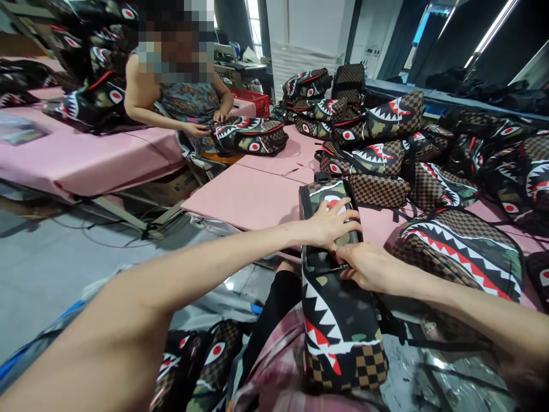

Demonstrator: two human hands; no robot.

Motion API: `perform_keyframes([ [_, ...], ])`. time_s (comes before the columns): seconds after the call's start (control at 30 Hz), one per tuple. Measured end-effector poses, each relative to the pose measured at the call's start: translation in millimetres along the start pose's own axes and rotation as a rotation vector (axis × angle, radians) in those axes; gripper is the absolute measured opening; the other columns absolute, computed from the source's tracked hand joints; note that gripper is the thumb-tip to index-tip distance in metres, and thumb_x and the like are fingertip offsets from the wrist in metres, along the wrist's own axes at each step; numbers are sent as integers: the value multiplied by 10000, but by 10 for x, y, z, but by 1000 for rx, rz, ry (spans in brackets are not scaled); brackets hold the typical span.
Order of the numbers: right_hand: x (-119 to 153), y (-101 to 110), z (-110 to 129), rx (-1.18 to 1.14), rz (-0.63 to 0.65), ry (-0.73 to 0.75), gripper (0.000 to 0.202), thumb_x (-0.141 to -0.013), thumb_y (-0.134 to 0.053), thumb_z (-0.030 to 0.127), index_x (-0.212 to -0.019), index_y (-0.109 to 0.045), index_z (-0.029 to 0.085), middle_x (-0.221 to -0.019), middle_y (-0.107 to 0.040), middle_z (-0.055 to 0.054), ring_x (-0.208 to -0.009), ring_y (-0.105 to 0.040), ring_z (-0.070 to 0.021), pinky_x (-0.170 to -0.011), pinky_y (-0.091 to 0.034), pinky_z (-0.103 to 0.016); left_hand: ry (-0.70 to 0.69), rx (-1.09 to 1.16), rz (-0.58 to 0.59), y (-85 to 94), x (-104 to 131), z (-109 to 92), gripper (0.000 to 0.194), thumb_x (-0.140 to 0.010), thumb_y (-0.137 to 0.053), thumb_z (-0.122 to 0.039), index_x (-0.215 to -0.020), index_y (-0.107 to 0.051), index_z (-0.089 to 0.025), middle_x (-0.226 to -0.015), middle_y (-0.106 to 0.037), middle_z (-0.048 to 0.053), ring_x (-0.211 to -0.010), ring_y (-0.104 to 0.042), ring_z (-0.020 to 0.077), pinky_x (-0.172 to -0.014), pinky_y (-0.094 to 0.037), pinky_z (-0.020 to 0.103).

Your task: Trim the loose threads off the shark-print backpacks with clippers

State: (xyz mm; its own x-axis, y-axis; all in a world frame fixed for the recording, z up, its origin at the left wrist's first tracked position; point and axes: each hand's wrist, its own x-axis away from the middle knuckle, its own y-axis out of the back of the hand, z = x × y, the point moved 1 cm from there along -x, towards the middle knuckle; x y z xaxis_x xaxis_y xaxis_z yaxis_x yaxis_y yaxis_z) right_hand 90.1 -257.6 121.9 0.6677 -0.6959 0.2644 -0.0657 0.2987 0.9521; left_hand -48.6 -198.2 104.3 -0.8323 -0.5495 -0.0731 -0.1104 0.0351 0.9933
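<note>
A backpack (338,320) with shark teeth, camouflage and brown checks stands lengthwise between my lap and the pink table's edge. My left hand (332,223) lies across its upper part, over a red-and-white eye print, with the fingers spread. Just below, my right hand (369,266) is closed at the bag's side, thumb and forefinger pinching its edge near a dark opening or seam. The two hands nearly touch. What exactly sits between the right fingertips is hidden. A black strap (401,332) hangs from the bag's right side.
Similar backpacks pile up on the pink table (249,194), and another backpack (463,252) lies close on my right. Across the table a co-worker (184,109) handles a shark-print bag (253,136). More bags (214,360) are by my legs, and clear plastic (454,377) lies low right.
</note>
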Motion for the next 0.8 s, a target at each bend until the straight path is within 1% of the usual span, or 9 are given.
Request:
perform_keyframes([
  [0.13, 70, -208, 59, -278, -58, 33, 48, -771, -539, 142, -745, -568, 172, -615, -570, 2, -570, -513, -130, -524, -314, -224, -28, -14, -125, -200, 46, -166, 587, -656, -685, -213, -1201, -468, -232, -1402, -334, 118, -1345, -56, 391, -941, -194, 672],
  [0.23, 136, -320, 79, -549, -97, 50, 84, -799, -510, 161, -722, -542, 170, -614, -534, 29, -552, -464, -98, -507, -323, -198, 79, -42, -252, -358, 68, -250, 473, -731, -598, -146, -1182, -472, -216, -1395, -347, 116, -1365, -58, 357, -969, -176, 676],
  [0.3, 183, -356, 71, -647, -106, 68, 97, -815, -513, 189, -724, -539, 167, -619, -526, 36, -555, -458, -90, -506, -335, -189, 123, -34, -335, -428, 94, -256, 486, -763, -558, -111, -1223, -438, -209, -1414, -326, 120, -1375, -70, 329, -1005, -174, 648],
  [0.4, 285, -385, 10, -614, -182, 83, 84, -825, -555, 239, -787, -573, 166, -681, -564, 24, -598, -497, -96, -567, -378, -201, 40, 62, -455, -466, 211, -235, 559, -763, -612, -191, -1277, -391, -205, -1417, -323, 130, -1368, -146, 295, -1042, -246, 550],
  [0.5, 439, -421, -71, -542, -238, 124, 137, -841, -561, 273, -944, -595, 189, -805, -595, -5, -679, -545, -112, -636, -412, -219, 59, 191, -541, -469, 447, -293, 389, -791, -597, -349, -1133, -516, -183, -1183, -543, 115, -1220, -405, 259, -977, -374, 455],
  [0.57, 548, -448, -107, -501, -245, 126, 189, -845, -559, 289, -1013, -586, 207, -858, -592, -21, -723, -557, -125, -651, -423, -228, 72, 223, -508, -479, 619, -427, 354, -761, -594, -477, -947, -589, -176, -948, -620, 74, -1067, -508, 248, -958, -376, 462],
  [0.63, 641, -482, -118, -476, -259, 93, 209, -837, -573, 302, -1026, -573, 213, -891, -585, -30, -760, -562, -136, -660, -428, -233, 79, 228, -433, -507, 756, -610, 385, -699, -635, -532, -840, -600, -175, -856, -625, 51, -1033, -522, 255, -985, -319, 502],
  [0.7, 714, -549, -103, -466, -274, 51, 167, -845, -557, 278, -996, -558, 205, -889, -580, -32, -761, -560, -136, -632, -421, -225, 152, 246, -400, -567, 839, -793, 317, -709, -664, -465, -822, -597, -177, -871, -623, 47, -1085, -504, 262, -1010, -262, 523],
  [0.8, 800, -747, -48, -353, -376, 65, 108, -881, -439, 182, -911, -542, 182, -829, -573, -31, -651, -526, -112, -538, -369, -217, 247, 245, -477, -769, 887, -1019, 99, -785, -616, -286, -803, -603, -189, -850, -612, 34, -1134, -487, 243, -1037, -218, 505],
])
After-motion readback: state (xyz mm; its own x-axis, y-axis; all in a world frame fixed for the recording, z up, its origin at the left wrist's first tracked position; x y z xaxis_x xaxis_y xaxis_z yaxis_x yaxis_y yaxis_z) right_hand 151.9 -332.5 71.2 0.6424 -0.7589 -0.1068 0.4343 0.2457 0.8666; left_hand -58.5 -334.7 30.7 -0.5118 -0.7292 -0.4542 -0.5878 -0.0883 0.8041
